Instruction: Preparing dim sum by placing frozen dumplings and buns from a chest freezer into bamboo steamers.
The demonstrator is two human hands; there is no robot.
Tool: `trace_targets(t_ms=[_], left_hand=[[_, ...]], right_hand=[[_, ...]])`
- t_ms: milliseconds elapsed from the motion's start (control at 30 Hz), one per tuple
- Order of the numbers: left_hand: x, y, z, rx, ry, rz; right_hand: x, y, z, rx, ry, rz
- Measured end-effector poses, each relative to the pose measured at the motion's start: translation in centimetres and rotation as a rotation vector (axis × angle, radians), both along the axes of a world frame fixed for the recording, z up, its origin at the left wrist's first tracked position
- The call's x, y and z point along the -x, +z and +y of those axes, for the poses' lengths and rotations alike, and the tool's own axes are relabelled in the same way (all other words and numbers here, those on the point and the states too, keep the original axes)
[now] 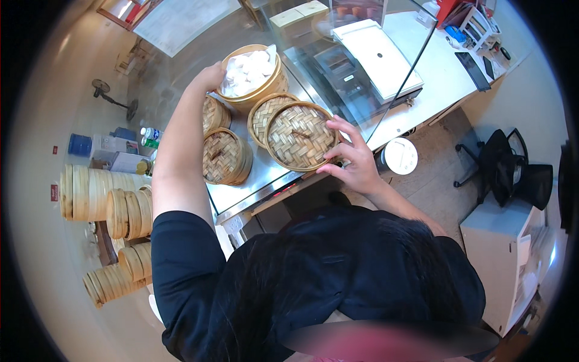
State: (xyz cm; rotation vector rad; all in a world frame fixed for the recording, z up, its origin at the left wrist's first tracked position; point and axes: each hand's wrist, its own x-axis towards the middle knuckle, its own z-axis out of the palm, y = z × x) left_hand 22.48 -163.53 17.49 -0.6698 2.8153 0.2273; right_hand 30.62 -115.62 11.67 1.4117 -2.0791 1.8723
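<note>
A round woven bamboo steamer lid (295, 136) is pinched at its right rim by my right hand (353, 158), thumb below and fingers above. It overlaps a second woven lid (263, 114) behind it. Farther back on the metal counter stands an uncovered bamboo steamer basket (257, 93) with pieces wrapped in white paper or cloth inside. My left hand (211, 77) is closed on this basket's left rim; its fingertips are partly hidden. Nearer, beneath my left forearm, two lidded bamboo steamers (226, 155) (215, 113) stand side by side.
A glass panel (362, 72) rises along the counter's right side, with a white-topped machine (380, 57) beyond it. Stacked bamboo steamers (96, 193) stand at far left. A white round lidded container (400, 156) and an office chair (503, 166) are on the right.
</note>
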Motion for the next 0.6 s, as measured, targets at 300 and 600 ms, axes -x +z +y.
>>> trace_targets(t_ms=[300, 600], left_hand=[[-8.9, 4.7, -0.1, 0.163, 0.05, 0.497], [-28.7, 12.7, 7.0, -0.064, 0.241, 0.875]], right_hand=[[1.4, 2.0, -4.3, -0.014, 0.062, 0.158], [2.1, 0.4, -6.2, -0.16, -0.021, 0.293]])
